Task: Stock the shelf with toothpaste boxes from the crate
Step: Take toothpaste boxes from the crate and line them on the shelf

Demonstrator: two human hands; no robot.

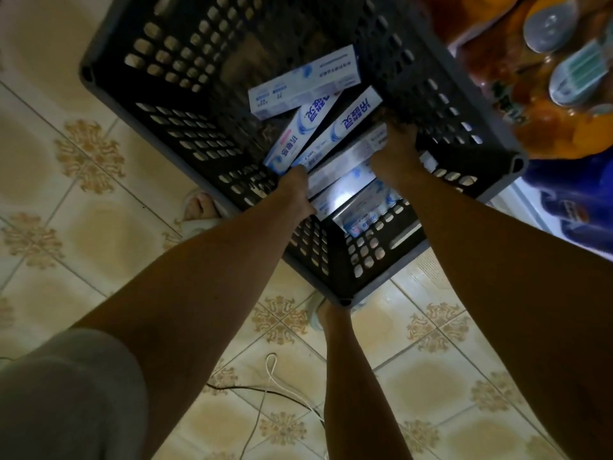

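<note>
Now, left hand (300,190): gripping near end of the stacked white-and-blue cardboard toothpaste boxes (345,175).
Right hand (394,151): clasping far end of that stack.
Stack: between both hands, inside the dark perforated plastic crate (199,94).
Loose boxes (303,83): just beyond the grip.

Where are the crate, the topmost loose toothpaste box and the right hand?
crate (109,66): head view, on its grey rim near the far left corner.
topmost toothpaste box (303,82): head view, middle of its white upper face.
right hand (396,151): head view, back of the hand inside the crate.
</note>
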